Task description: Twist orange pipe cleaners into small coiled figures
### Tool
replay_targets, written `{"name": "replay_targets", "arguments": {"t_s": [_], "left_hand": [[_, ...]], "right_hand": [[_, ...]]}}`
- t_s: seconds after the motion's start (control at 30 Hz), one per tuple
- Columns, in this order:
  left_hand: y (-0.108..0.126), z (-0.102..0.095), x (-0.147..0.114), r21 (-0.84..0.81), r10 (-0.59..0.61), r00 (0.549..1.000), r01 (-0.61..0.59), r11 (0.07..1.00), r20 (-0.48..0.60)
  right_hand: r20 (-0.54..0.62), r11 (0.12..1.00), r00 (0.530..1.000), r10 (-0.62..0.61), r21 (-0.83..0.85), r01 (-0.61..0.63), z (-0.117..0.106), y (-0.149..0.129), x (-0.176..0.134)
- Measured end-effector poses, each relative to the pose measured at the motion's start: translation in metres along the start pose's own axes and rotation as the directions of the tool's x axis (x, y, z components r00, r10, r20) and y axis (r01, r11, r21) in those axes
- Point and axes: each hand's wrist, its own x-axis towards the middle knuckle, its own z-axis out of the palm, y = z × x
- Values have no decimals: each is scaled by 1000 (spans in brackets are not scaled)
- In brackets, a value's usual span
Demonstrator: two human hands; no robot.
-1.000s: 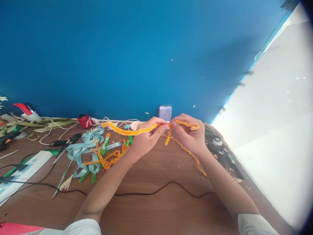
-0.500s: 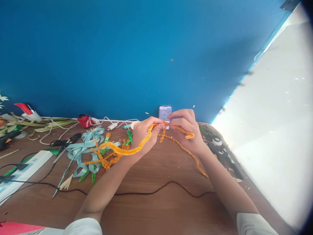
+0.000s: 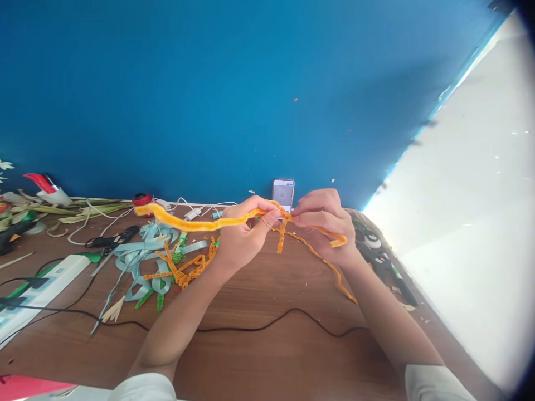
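Between my two hands, above the table, is an orange pipe cleaner (image 3: 196, 225). My left hand (image 3: 246, 234) pinches it between thumb and fingers, and one long end sticks out far to the left. My right hand (image 3: 328, 223) is closed on it just right of the crossing, where a short end hangs down and another end bends out below the fingers. The fingertips partly hide the twisted middle. A second orange pipe cleaner (image 3: 326, 263) lies on the table under my right hand. A heap of bent orange pipe cleaners (image 3: 184, 275) lies left of my left forearm.
A phone (image 3: 283, 192) leans on the blue wall behind my hands. Light blue ribbon (image 3: 137, 256), a black glue gun (image 3: 121, 236) and a white power strip (image 3: 50, 292) are on the left. A black cable (image 3: 259, 329) crosses the table. Tape and tools (image 3: 371, 239) lie at the right edge.
The long left end of the pipe cleaner has swung up and further left, now nearly level. Both hands have shifted slightly, the right one a little rightward; both keep their grip.
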Motion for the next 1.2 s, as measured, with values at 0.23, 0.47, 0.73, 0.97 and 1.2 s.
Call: {"name": "replay_targets", "arguments": {"t_s": [0.23, 0.47, 0.73, 0.97, 1.2], "left_hand": [[-11, -3, 1, 4, 131, 991, -131, 991, 13], [-22, -2, 10, 179, 399, 916, -388, 904, -29], [-29, 5, 11, 107, 461, 887, -459, 882, 10], [-32, 3, 11, 292, 458, 888, -451, 844, 49], [-31, 1, 11, 548, 553, 825, -520, 655, 122]], "right_hand": [[-53, 999, 998, -19, -27, 18, -1, -6, 3], [8, 997, 998, 56, -45, -55, 0, -13, 8], [30, 965, 968, 251, -85, -248, 3, -14, 8], [87, 937, 933, 350, -47, -347, 3, -16, 7], [11, 935, 945, 326, -151, -321, 6, -17, 6]]}}
